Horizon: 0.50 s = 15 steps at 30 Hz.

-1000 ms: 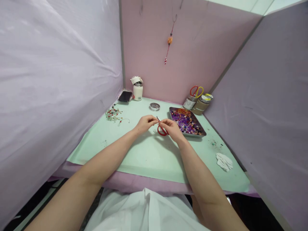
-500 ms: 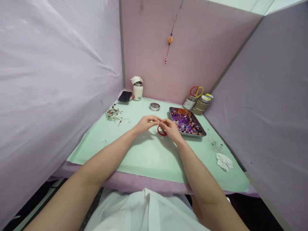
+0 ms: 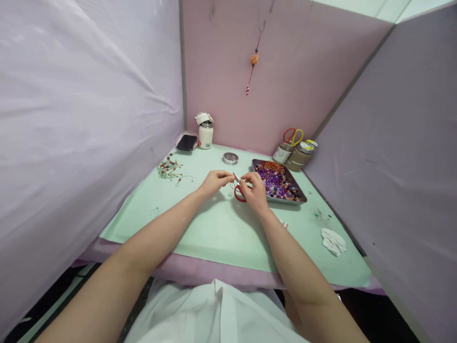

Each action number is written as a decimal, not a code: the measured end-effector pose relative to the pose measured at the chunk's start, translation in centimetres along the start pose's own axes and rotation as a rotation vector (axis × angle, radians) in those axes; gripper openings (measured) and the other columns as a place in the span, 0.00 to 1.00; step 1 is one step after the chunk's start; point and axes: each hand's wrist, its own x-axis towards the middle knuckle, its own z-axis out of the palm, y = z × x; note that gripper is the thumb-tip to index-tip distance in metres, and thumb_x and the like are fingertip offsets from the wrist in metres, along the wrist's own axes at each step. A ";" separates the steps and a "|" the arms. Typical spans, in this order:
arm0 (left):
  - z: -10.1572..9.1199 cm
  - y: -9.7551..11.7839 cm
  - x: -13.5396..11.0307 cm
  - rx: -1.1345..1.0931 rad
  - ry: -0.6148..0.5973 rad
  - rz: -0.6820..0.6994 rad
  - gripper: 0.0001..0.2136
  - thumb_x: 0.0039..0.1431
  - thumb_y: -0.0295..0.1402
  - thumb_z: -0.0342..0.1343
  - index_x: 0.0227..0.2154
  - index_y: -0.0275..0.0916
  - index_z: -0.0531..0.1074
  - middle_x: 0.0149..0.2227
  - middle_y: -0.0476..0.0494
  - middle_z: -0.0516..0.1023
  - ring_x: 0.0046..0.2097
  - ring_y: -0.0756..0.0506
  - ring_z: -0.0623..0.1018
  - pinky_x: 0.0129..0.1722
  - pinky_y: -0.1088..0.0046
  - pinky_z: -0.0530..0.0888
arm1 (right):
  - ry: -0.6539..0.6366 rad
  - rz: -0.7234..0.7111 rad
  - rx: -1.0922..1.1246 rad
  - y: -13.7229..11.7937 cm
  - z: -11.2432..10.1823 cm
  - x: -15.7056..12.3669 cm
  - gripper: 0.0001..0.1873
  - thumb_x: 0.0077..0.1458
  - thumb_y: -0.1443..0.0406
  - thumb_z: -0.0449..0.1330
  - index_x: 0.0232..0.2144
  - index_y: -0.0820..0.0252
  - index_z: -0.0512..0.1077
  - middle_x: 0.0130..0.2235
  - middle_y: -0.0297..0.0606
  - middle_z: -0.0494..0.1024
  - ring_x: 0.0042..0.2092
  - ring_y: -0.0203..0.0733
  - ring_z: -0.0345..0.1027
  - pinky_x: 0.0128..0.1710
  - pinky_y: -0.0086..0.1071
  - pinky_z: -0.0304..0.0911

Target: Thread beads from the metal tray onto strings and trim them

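Note:
Above the middle of the table my left hand (image 3: 216, 181) is closed in a pinch on a thin cord. A faint loop of it hangs below the fingertips. My right hand (image 3: 255, 191) is closed around red-handled scissors (image 3: 240, 193); a handle ring shows below the fingers and the metal blades point up and left, towards my left fingertips. My right fingers cover part of the scissors. Just right of this hand stands a metal tray (image 3: 285, 202) of purple and mixed beads. A small pale piece (image 3: 230, 194) lies below my left fingertips.
A round dish (image 3: 230, 158) stands beyond my hands. Beaded strings (image 3: 170, 168), a black box (image 3: 187, 142) and a white jar (image 3: 205, 136) are at left. Jars (image 3: 300, 156), one holding scissors, stand back right. A white cloth (image 3: 333, 241) lies right. A beaded cord (image 3: 254, 59) hangs behind.
My hands have drawn slightly apart. The scissor blades now show between them, and my right hand has turned around the scissors. A small white and red item now shows beside my right forearm.

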 end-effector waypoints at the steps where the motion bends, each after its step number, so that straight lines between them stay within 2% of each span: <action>1: 0.0 -0.1 0.1 -0.010 0.003 -0.019 0.14 0.43 0.41 0.61 0.29 0.35 0.77 0.22 0.50 0.71 0.25 0.53 0.63 0.26 0.75 0.60 | -0.002 -0.029 -0.012 -0.2 0.0 -0.1 0.04 0.54 0.63 0.54 0.32 0.57 0.68 0.37 0.40 0.69 0.40 0.41 0.63 0.41 0.36 0.61; 5: 0.0 -0.6 0.3 -0.068 0.014 -0.096 0.14 0.41 0.41 0.63 0.28 0.35 0.77 0.23 0.49 0.73 0.26 0.53 0.64 0.27 0.75 0.61 | -0.029 -0.141 -0.038 -0.6 0.2 -0.3 0.03 0.53 0.64 0.56 0.32 0.56 0.68 0.37 0.40 0.68 0.43 0.43 0.63 0.42 0.37 0.61; 7: 0.1 -0.7 0.4 -0.086 0.013 -0.120 0.14 0.41 0.40 0.63 0.28 0.35 0.78 0.25 0.47 0.75 0.27 0.53 0.66 0.28 0.75 0.62 | -0.056 -0.153 -0.041 -0.7 0.4 -0.4 0.04 0.52 0.63 0.56 0.33 0.56 0.68 0.39 0.42 0.68 0.43 0.44 0.63 0.40 0.37 0.62; 10: 0.3 -0.9 0.4 -0.122 0.003 -0.142 0.14 0.40 0.40 0.64 0.28 0.35 0.77 0.27 0.46 0.76 0.28 0.52 0.67 0.29 0.74 0.63 | -0.089 -0.084 -0.031 -0.7 0.9 -0.5 0.08 0.51 0.62 0.56 0.36 0.56 0.66 0.40 0.42 0.69 0.40 0.43 0.64 0.36 0.35 0.62; 15: 0.3 -0.7 0.3 -0.218 -0.008 -0.155 0.13 0.41 0.39 0.64 0.27 0.34 0.76 0.26 0.46 0.75 0.26 0.54 0.66 0.27 0.75 0.63 | -0.154 0.060 0.043 0.3 1.1 -0.5 0.09 0.53 0.61 0.56 0.37 0.55 0.62 0.32 0.35 0.72 0.32 0.39 0.65 0.35 0.33 0.60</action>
